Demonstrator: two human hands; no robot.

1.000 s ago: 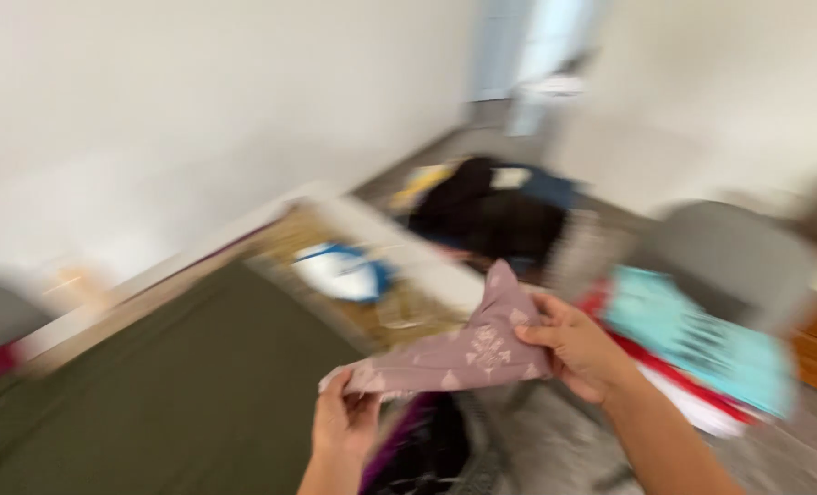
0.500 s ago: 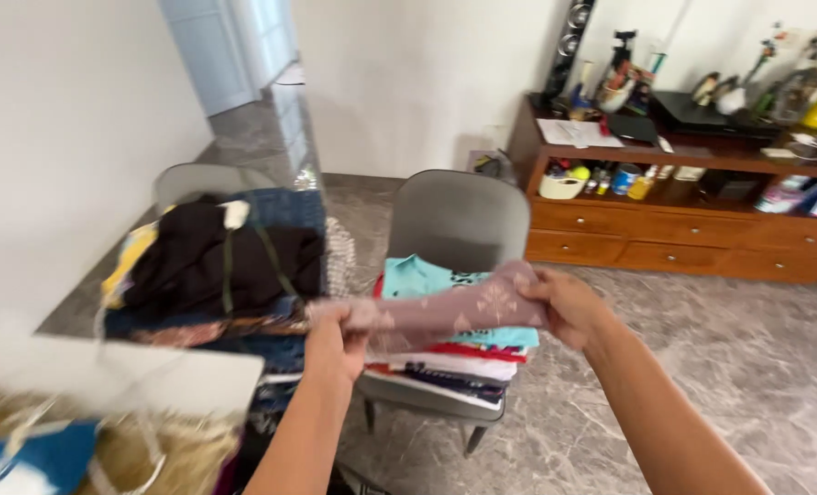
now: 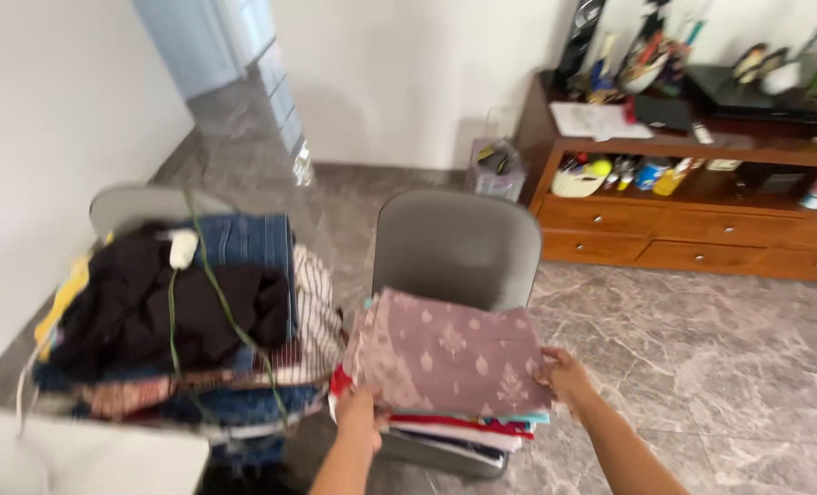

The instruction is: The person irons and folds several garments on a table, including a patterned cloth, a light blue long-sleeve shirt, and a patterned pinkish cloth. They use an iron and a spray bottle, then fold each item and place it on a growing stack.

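Both forearms extend forward and downward from the lower frame edge. The left hand [image 3: 361, 414] sits at the near left corner of the mauve patterned cloth [image 3: 449, 356], fingers curled under the edge and the grip pressed onto the cloth. The right hand [image 3: 566, 376] meets the right edge of the cloth, fingers folded against it; whether this grip pinches the cloth cannot be determined. The cloth lies flat and folded on top of the stack of folded clothes [image 3: 463, 429] on the seat of the grey chair [image 3: 459, 246]. A second pile of dark garments [image 3: 179, 312] stands just beside, to the left.
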